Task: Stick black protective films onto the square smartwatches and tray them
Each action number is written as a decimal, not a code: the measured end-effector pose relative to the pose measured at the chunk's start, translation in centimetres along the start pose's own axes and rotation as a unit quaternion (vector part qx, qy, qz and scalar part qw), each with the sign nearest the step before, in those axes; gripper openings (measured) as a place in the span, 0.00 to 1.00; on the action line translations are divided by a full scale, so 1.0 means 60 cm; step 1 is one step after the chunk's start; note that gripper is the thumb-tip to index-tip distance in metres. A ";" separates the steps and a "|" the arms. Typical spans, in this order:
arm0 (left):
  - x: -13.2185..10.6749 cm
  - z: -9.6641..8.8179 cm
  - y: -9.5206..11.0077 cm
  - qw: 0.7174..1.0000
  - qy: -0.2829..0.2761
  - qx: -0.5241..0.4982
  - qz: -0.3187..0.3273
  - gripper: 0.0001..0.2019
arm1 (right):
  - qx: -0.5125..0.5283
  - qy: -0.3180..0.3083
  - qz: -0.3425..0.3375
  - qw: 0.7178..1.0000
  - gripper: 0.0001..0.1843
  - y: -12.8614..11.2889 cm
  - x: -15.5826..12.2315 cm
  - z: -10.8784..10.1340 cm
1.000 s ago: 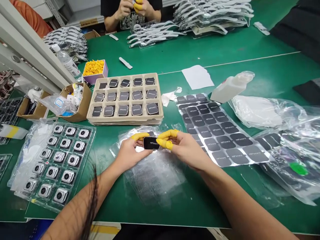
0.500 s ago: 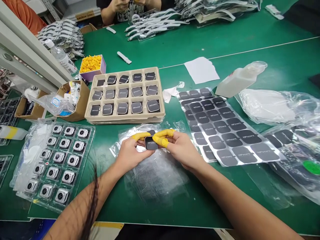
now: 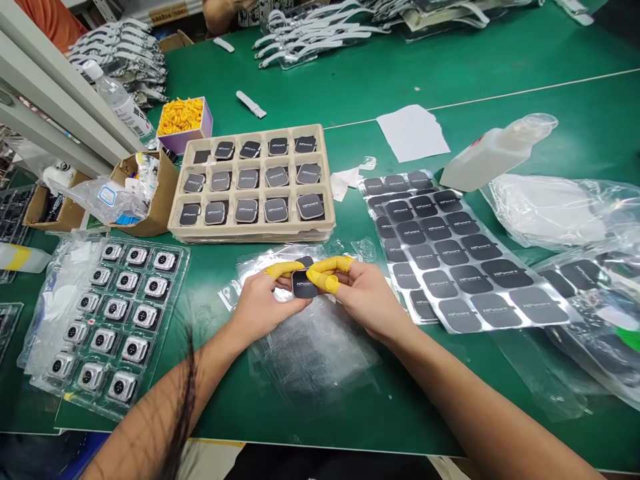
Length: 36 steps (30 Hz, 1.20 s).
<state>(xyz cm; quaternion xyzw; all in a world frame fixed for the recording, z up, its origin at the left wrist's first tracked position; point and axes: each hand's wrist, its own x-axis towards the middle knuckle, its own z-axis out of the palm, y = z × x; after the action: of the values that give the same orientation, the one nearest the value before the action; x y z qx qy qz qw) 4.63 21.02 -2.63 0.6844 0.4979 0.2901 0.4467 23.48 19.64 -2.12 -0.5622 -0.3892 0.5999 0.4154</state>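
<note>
A smartwatch case (image 3: 303,285) with a black printed film on its face is held between my hands. My left hand (image 3: 267,297) grips its left side, thumb below and a yellow-cotted finger above. My right hand (image 3: 363,290), with yellow finger cots on its fingers, pinches the case's upper right edge. Beneath them lies a pile of clear plastic film (image 3: 315,360). Beyond, a beige tray (image 3: 253,230) carries rows of similar black-faced watch cases. At right are sheets of dark square stickers (image 3: 467,277) with white lettering.
On the left, a clear blister tray (image 3: 167,303) holds watch bodies, backs up. Behind it stand a cardboard box (image 3: 163,200) and a box of yellow finger cots (image 3: 183,120). A squeeze bottle (image 3: 490,157) and plastic bags (image 3: 550,210) lie right. A person sits across the table.
The camera view has shifted slightly. Both hands keep the same hold on the watch case, with hardly any visible movement of the fingers.
</note>
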 end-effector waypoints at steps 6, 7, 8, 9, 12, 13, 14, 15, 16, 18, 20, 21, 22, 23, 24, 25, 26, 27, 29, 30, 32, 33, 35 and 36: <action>0.000 0.001 -0.002 1.000 0.003 0.009 0.009 0.25 | 0.006 -0.004 -0.002 1.000 0.23 0.002 0.000 0.001; -0.001 0.002 -0.002 1.000 0.003 0.005 0.010 0.25 | 0.003 -0.003 -0.005 1.000 0.23 0.001 0.000 0.001; -0.001 0.002 -0.001 1.000 0.003 0.002 0.010 0.25 | 0.002 -0.002 -0.006 1.000 0.23 0.000 0.000 0.001; -0.001 0.002 0.000 1.000 0.003 0.000 0.010 0.25 | 0.000 -0.001 -0.004 1.000 0.23 -0.001 -0.001 0.002; -0.001 0.001 0.002 1.000 0.002 -0.003 0.006 0.25 | -0.005 0.000 0.006 1.000 0.23 -0.005 -0.002 0.003; -0.001 0.001 0.002 1.000 0.000 -0.004 0.004 0.25 | -0.006 -0.001 0.007 1.000 0.23 -0.005 -0.002 0.003; -0.001 0.001 0.002 1.000 -0.001 -0.006 0.001 0.25 | -0.006 -0.003 0.006 1.000 0.23 -0.006 -0.002 0.003; -0.001 0.001 0.002 1.000 -0.003 -0.008 -0.001 0.25 | -0.005 -0.005 0.004 1.000 0.22 -0.006 -0.002 0.003; -0.001 0.001 0.002 1.000 -0.005 -0.010 -0.003 0.25 | -0.005 -0.006 0.001 1.000 0.21 -0.005 -0.002 0.002; -0.001 0.001 0.001 1.000 -0.005 -0.011 -0.005 0.25 | -0.006 -0.006 -0.003 1.000 0.19 -0.004 -0.001 0.002; -0.001 0.001 0.001 1.000 -0.005 -0.005 -0.005 0.25 | -0.015 -0.004 -0.009 1.000 0.17 -0.001 0.000 0.003; -0.002 0.000 0.000 1.000 -0.003 0.001 -0.004 0.25 | -0.023 -0.005 -0.014 1.000 0.16 0.000 -0.001 0.004; -0.002 0.000 0.001 1.000 -0.001 0.008 -0.004 0.25 | -0.032 -0.005 -0.020 0.999 0.16 0.002 -0.001 0.005; -0.003 0.001 0.001 1.000 0.001 0.014 -0.003 0.25 | -0.044 -0.005 -0.028 0.999 0.15 0.002 -0.003 0.006; -0.003 0.001 0.000 1.000 0.002 0.017 -0.002 0.24 | -0.059 -0.005 -0.039 0.997 0.16 0.003 -0.005 0.006; -0.003 0.001 0.000 1.000 0.003 0.017 0.000 0.24 | -0.081 -0.005 -0.053 0.995 0.17 0.002 -0.008 0.006; -0.003 0.001 0.000 1.000 0.003 0.014 0.002 0.24 | -0.115 -0.002 -0.072 0.991 0.19 0.001 -0.011 0.005; -0.003 0.002 -0.001 1.000 0.003 0.008 0.003 0.24 | -0.160 0.011 -0.100 0.982 0.20 -0.001 -0.014 0.002; -0.003 0.002 -0.002 1.000 -0.002 -0.011 -0.005 0.24 | -0.266 0.067 -0.169 0.947 0.23 -0.008 -0.019 -0.010; -0.002 0.002 -0.003 1.000 -0.007 -0.023 -0.013 0.24 | -0.314 0.107 -0.202 0.922 0.22 -0.011 -0.021 -0.019; -0.001 0.000 -0.004 0.998 -0.016 -0.048 -0.029 0.25 | -0.373 0.178 -0.260 0.872 0.18 -0.018 -0.021 -0.038; -0.001 0.000 -0.004 0.997 -0.019 -0.059 -0.035 0.25 | -0.390 0.196 -0.286 0.853 0.17 -0.019 -0.020 -0.046; 0.000 -0.002 -0.004 0.996 -0.021 -0.076 -0.039 0.26 | -0.417 0.181 -0.344 0.822 0.18 -0.019 -0.016 -0.056; 0.001 -0.002 -0.004 0.996 -0.020 -0.083 -0.038 0.26 | -0.435 0.147 -0.373 0.806 0.20 -0.016 -0.014 -0.057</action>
<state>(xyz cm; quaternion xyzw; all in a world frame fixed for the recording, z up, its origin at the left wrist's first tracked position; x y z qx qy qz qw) 4.44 21.13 -2.80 0.6314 0.4889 0.2991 0.5224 26.96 19.20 -1.16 -0.5767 -0.7234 0.0772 0.3717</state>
